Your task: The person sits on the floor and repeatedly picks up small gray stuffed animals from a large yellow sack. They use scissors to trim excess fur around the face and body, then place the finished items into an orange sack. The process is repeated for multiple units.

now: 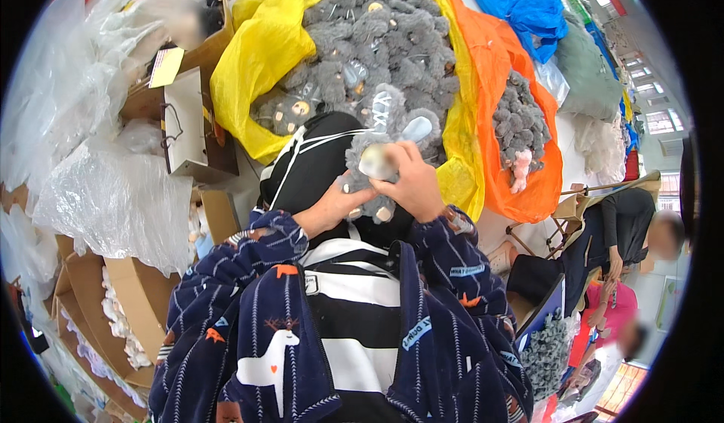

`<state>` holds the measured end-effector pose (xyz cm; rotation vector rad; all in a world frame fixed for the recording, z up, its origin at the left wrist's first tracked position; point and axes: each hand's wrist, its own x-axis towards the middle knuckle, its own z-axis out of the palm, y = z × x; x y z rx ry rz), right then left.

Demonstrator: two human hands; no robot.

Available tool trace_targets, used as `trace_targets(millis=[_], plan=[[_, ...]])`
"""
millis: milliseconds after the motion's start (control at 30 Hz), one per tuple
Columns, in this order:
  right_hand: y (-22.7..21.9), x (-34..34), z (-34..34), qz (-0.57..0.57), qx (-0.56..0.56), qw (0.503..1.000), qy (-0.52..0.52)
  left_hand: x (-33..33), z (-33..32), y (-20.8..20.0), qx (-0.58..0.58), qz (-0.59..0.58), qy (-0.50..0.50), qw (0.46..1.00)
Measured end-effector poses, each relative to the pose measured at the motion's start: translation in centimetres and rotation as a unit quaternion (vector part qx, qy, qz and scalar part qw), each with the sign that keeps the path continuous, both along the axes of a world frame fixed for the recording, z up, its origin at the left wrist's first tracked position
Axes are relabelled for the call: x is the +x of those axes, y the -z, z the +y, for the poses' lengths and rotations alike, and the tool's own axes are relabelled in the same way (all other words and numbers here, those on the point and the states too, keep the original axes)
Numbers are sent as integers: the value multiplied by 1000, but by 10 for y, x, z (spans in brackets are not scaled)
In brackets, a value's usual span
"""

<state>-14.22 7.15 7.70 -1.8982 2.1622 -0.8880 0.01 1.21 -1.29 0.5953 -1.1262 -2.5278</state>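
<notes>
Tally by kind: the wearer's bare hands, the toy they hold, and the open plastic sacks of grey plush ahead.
Bare hands (left hand, right hand): 2
Fluffy grey plush toy: 1
Open sacks (yellow plastic sack, orange plastic sack): 2
Total: 5

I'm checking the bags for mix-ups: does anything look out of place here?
Yes: a pink plush lies at the near edge of the grey pile in the orange bag. It looks odd because the pieces around it are grey. The grey toy held by left hand and right hand shows no clear damage, though partly blurred.
</notes>
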Motion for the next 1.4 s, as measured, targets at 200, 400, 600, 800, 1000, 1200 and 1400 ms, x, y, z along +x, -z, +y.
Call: trace_targets(millis=[200, 400, 600, 800, 1000, 1200, 1400], plan=[[3, -15, 39, -153, -78, 982, 79, 2, -5, -11, -8, 26, -18, 999], [18, -3, 56, -154, -24, 988, 18, 0, -5, -18, 1, 42, -14, 999], [10, 3, 56, -91, -17, 995, -44, 5, -9, -14, -52, -8, -35, 998], [5, 8, 58, -77, -2, 996, -42, 5, -9, -14, -14, 12, -24, 1000], [6, 16, 58, -149, 35, 988, 32, 4, -9, -21, -12, 5, -23, 1000], [7, 13, 60, -527, 67, 835, 145, 5, -8, -21, 13, 7, -10, 1000], [4, -4, 56, -120, -68, 985, 100, 6, -6, -18, 11, -17, -6, 1000]])
